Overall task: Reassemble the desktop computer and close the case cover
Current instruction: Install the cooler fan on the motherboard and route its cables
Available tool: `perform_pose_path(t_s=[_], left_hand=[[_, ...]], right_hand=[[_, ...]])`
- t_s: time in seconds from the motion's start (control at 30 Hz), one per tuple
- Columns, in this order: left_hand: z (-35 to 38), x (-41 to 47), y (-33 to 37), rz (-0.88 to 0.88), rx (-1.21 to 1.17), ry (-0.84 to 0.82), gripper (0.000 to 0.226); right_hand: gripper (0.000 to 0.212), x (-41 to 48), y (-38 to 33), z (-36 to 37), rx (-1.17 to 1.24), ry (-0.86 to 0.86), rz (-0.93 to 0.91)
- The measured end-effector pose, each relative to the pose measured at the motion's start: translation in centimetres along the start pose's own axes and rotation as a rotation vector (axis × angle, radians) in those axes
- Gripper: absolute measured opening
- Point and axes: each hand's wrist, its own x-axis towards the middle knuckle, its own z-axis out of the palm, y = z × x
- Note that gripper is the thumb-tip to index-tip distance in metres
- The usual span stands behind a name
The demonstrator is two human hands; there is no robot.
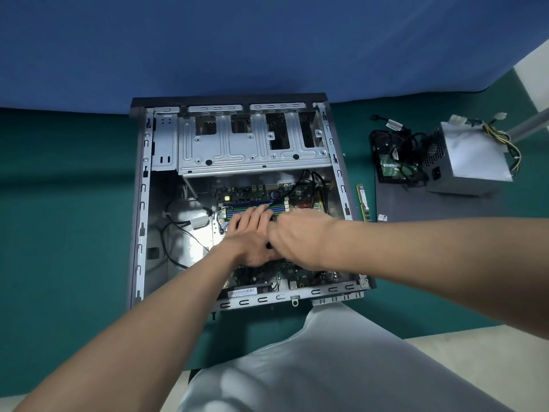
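Two bare hands work inside the open grey metal computer case [139, 203], which lies flat mid-way along the green surface [59, 203], its far end against the blue backdrop [267, 40]. Left hand [252, 233]: fingers [261, 211] straight, resting flat on the green motherboard [297, 275] by the blue memory slots [249, 205]. Right hand [297, 233]: overlaps the left, blurred; cannot tell how its fingers lie or whether they hold anything. Toward the right edge: dark grey flat case cover [416, 203] carrying a black hard drive [392, 162] and a grey boxy power supply [469, 162]. A green memory stick [363, 202] sits between case and cover.
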Motion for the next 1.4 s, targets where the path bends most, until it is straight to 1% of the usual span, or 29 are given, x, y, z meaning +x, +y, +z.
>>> perform_pose_path(t_s=[0.07,0.1,0.13,0.2,0.23,0.27,0.3,0.37,0.4,0.43,0.47,0.53,0.6,0.63,0.67,0.77,0.8,0.83,0.9,0.93,0.97,1.03,1.1,1.17,1.2,1.27,1.3,1.33,1.4], left_hand=[[0.1,0.0,0.0,0.0,-0.009,0.014,0.1],[0.2,0.0,0.0,-0.001,-0.007,0.022,0.101],[0.2,0.0,0.1,0.0,-0.002,0.027,0.102],[0.5,0.1,0.1,0.008,0.012,0.035,0.103],[0.6,0.2,0.1,0.01,0.018,0.043,0.102],[0.6,0.2,0.1,0.013,0.02,0.048,0.101],[0.5,0.2,0.0,0.016,0.016,0.052,0.1],[0.6,0.3,-0.1,0.019,0.008,0.056,0.1],[0.6,0.3,-0.1,0.019,0.006,0.054,0.101],[0.6,0.3,-0.1,0.017,0.006,0.053,0.102],[0.6,0.3,-0.1,0.014,0.007,0.055,0.103],[0.7,0.3,-0.1,0.011,0.009,0.062,0.103],[0.7,0.3,-0.1,0.013,0.015,0.067,0.102],[0.7,0.3,-0.1,0.015,0.017,0.069,0.101],[0.7,0.3,0.0,0.017,0.016,0.072,0.101],[0.7,0.2,-0.1,0.028,0.005,0.083,0.099],[0.7,0.1,0.0,0.032,0.004,0.082,0.099],[0.6,0.1,0.0,0.032,0.005,0.081,0.098],[0.5,0.0,0.0,0.027,0.008,0.075,0.099],[0.4,0.0,0.0,0.023,0.005,0.067,0.1],[0.4,0.0,0.0,0.016,0.003,0.059,0.101],[0.5,0.0,0.1,0.001,0.0,0.055,0.102],[0.6,0.0,0.1,0.001,-0.001,0.069,0.103],[0.7,0.2,0.1,0.007,0.01,0.085,0.102],[0.7,0.2,0.1,0.011,0.019,0.086,0.101],[0.8,0.4,0.1,0.012,0.036,0.092,0.1],[0.8,0.5,0.1,0.011,0.036,0.091,0.099],[0.8,0.5,0.1,0.013,0.033,0.088,0.099],[0.8,0.5,0.0,0.013,0.024,0.089,0.098]], right_hand=[[0.025,0.3,0.4,0.6,-0.136,0.073,-0.123],[0.024,0.4,0.6,0.8,-0.122,0.076,-0.126],[0.021,0.5,0.7,0.8,-0.005,0.066,-0.047],[0.007,0.8,1.0,0.5,0.412,0.006,0.241],[0.009,1.1,1.3,0.4,0.602,-0.02,0.378],[0.011,1.4,1.6,0.4,0.72,-0.056,0.455],[0.012,1.4,1.8,0.2,0.753,-0.106,0.457],[0.008,0.9,1.7,-0.5,0.628,-0.222,0.323],[0.017,0.5,1.5,-0.7,0.483,-0.241,0.229],[0.029,0.2,1.3,-0.7,0.277,-0.215,0.149],[0.031,0.2,1.5,-0.5,0.053,-0.122,0.061],[0.022,0.2,2.0,-0.2,-0.304,0.065,-0.15],[0.02,0.2,2.5,-0.1,-0.352,0.057,-0.258],[0.017,0.3,2.5,0.0,-0.268,0.022,-0.235],[0.015,0.4,2.4,0.0,-0.098,-0.016,-0.138],[0.018,1.1,2.2,0.1,0.506,-0.141,0.317],[0.017,1.4,2.3,0.1,0.591,-0.184,0.376],[0.015,1.6,2.2,-0.1,0.625,-0.221,0.369],[0.008,1.4,1.7,-1.0,0.562,-0.344,0.258],[0.017,1.2,1.4,-1.2,0.419,-0.354,0.182],[0.028,1.1,1.1,-1.2,0.2,-0.31,0.098],[0.029,0.8,1.2,-0.9,-0.197,-0.083,-0.092],[0.025,0.5,1.8,-0.2,-0.296,0.045,-0.235],[0.017,0.2,1.9,0.7,-0.131,0.055,-0.194],[0.012,0.2,1.9,0.9,0.072,0.023,-0.067],[0.021,0.6,2.0,1.4,0.503,-0.078,0.266],[0.024,0.7,2.2,1.5,0.672,-0.123,0.376],[0.024,0.8,2.4,1.6,0.774,-0.164,0.414],[0.016,0.6,2.5,1.0,0.795,-0.255,0.341]])
